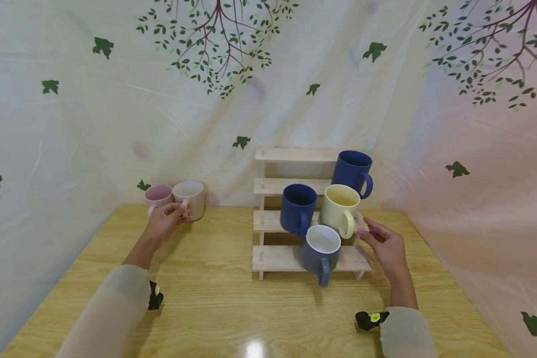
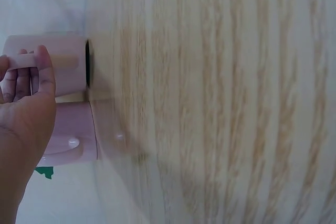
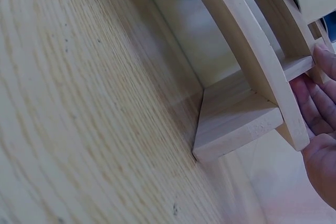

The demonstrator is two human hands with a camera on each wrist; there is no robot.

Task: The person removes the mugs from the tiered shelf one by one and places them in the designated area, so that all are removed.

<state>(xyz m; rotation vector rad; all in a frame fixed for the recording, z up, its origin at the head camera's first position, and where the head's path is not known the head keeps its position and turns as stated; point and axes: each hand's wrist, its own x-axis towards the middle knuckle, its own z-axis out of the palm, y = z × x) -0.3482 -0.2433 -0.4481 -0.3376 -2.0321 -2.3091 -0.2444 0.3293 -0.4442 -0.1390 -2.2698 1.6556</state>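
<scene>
My left hand (image 1: 163,222) pinches the handle of a pale pink mug (image 1: 196,201) with a white inside, at the back left of the table. Its fingers curl through that handle in the left wrist view. Beside it stands a darker pink mug (image 1: 155,194), partly behind the hand. At the right, my right hand (image 1: 387,248) grips the end of a shelf board on a wooden tiered rack (image 1: 279,256). Closest to that hand is a yellow mug (image 1: 335,211), its handle just left of the fingertips. The right wrist view shows the thumb on top of the board and fingers beneath.
Also on the rack are a dark blue mug (image 1: 295,209), another blue mug (image 1: 350,171) higher up, and a grey-blue mug (image 1: 315,254) low down with its handle facing front. A leaf-print cloth (image 1: 232,119) hangs behind the wooden table (image 1: 215,298).
</scene>
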